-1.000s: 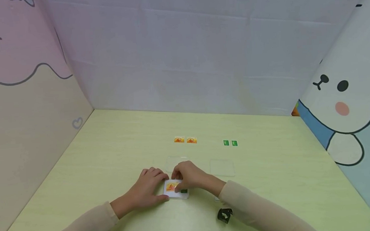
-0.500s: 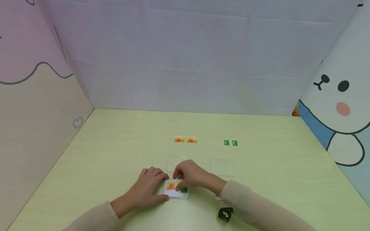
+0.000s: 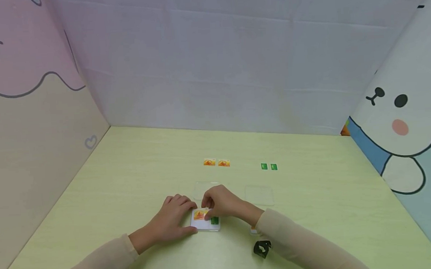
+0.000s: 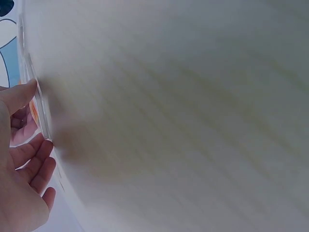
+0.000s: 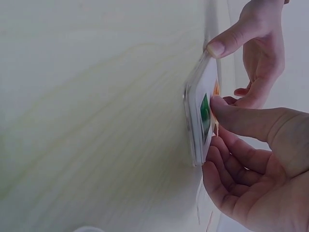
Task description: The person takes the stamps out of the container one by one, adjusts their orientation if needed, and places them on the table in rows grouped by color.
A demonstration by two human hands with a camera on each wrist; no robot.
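Observation:
A flat clear case (image 3: 205,227) with a white face lies on the table before me. On it are an orange-yellow stamp-like picture piece (image 3: 199,214) at the upper left and a small green one (image 3: 214,220) at the right. My left hand (image 3: 172,221) grips the case's left side, thumb at the near corner and fingers at the far corner. My right hand (image 3: 220,201) reaches over from the right. Its thumb (image 5: 227,108) lies on the orange piece in the right wrist view, with curled fingers at the case's far edge; the pinched edge is partly hidden.
Two orange pieces (image 3: 216,163) and two green pieces (image 3: 269,166) lie farther back. Two clear plastic plates (image 3: 259,195) lie behind the hands. Another case (image 3: 254,231) is mostly covered by the right sleeve, near a small black object (image 3: 262,249). Walls enclose the table (image 3: 147,154).
My right hand has shifted very slightly away from me, and more of the green piece shows. My left hand keeps its hold on the case.

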